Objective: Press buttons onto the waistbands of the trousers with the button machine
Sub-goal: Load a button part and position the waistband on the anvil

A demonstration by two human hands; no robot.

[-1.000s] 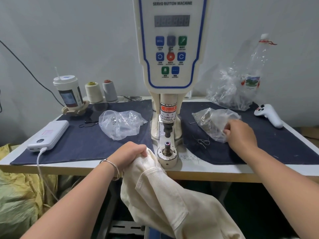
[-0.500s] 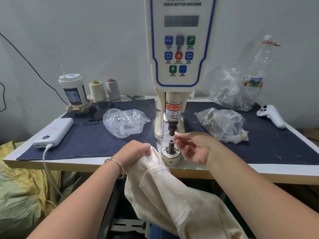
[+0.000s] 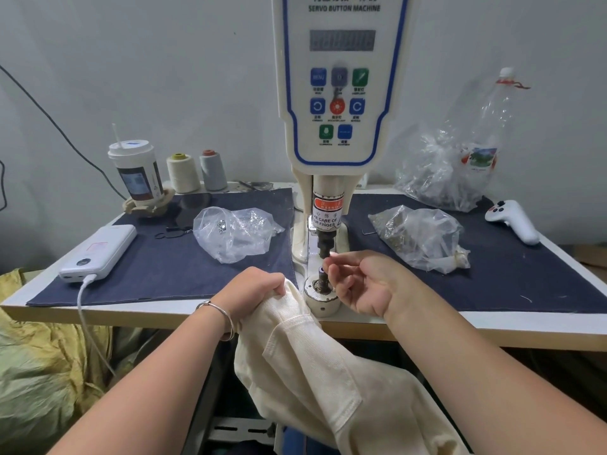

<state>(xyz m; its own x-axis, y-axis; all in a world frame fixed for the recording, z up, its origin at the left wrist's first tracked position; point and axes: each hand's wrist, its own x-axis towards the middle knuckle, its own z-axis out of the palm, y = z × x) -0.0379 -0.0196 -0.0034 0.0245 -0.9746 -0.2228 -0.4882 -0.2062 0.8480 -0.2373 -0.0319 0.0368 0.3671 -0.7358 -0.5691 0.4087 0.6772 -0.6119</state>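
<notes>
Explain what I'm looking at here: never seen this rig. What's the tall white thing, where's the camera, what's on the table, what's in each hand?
There is one view, from a camera worn on the person's head, looking forward and down at their own arms.

The tall white unit is a servo button machine with a keypad and display. Below it a punch hangs over a round lower die at the table's front edge.

The left hand grips cream trousers, which hang off the table edge. The right hand has its fingertips at the die's post, apparently seating a small part; the part itself is too small to make out.

On the dark cloth mats lie two clear plastic bags of small metal pieces, a power bank with a cable, and a white controller. Behind stand a lidded cup and two thread cones.
</notes>
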